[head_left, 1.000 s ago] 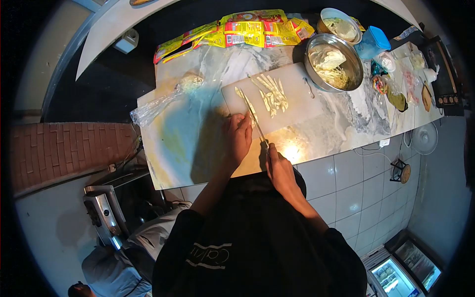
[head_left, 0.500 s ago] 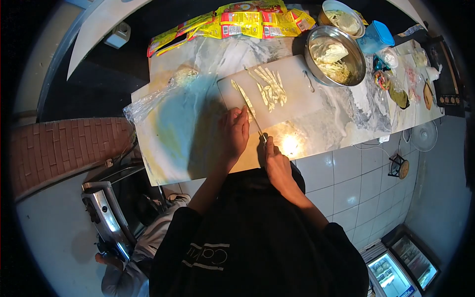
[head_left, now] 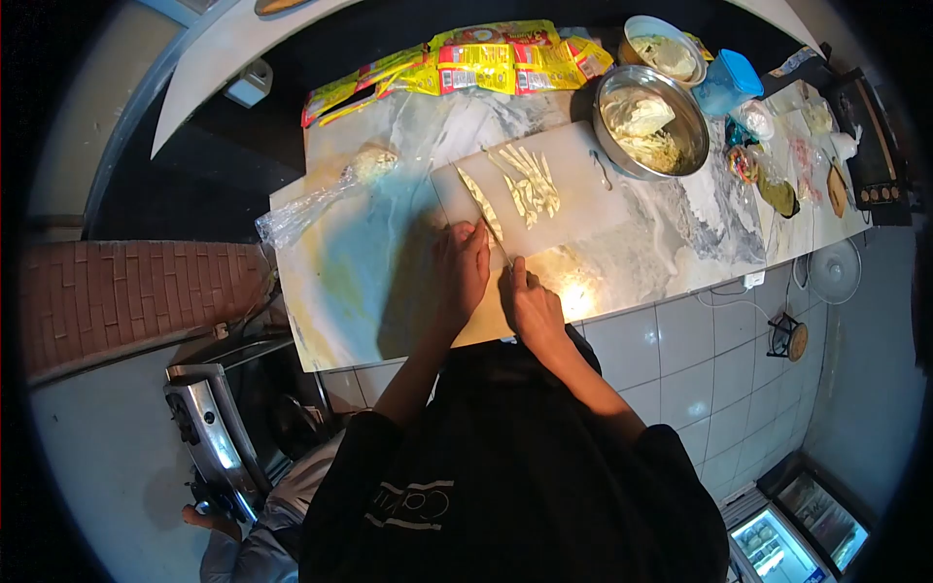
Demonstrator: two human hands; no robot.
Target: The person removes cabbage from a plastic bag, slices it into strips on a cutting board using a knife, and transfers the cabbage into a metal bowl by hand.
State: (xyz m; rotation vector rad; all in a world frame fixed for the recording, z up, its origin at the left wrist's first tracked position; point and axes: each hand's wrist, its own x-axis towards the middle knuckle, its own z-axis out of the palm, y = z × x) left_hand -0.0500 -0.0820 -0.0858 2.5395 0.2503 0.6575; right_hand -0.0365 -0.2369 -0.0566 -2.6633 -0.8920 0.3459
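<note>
A white cutting board (head_left: 583, 199) lies on the marble table, with pale cut strips (head_left: 530, 185) near its middle. One more long pale strip (head_left: 479, 202) is at the board's left part. My left hand (head_left: 466, 260) has its fingers bent together at the near end of that strip; whether they hold it is hard to see. My right hand (head_left: 535, 306) is closed round the handle of a knife (head_left: 498, 241), whose thin blade slants up and left beside my left fingertips. The hand hides the handle.
Behind the board are yellow packets (head_left: 476, 68). A metal bowl (head_left: 695, 146) of pale leaves, another bowl (head_left: 637, 29) and a blue-lidded container (head_left: 729, 83) stand at the back right. Clear plastic (head_left: 306, 209) lies left. A co-worker's arm (head_left: 222, 544) shows at lower left, by a stove (head_left: 209, 418).
My right hand has shifted slightly up and left with the knife, and less blade shows. The co-worker at lower left has moved an arm toward the stove.
</note>
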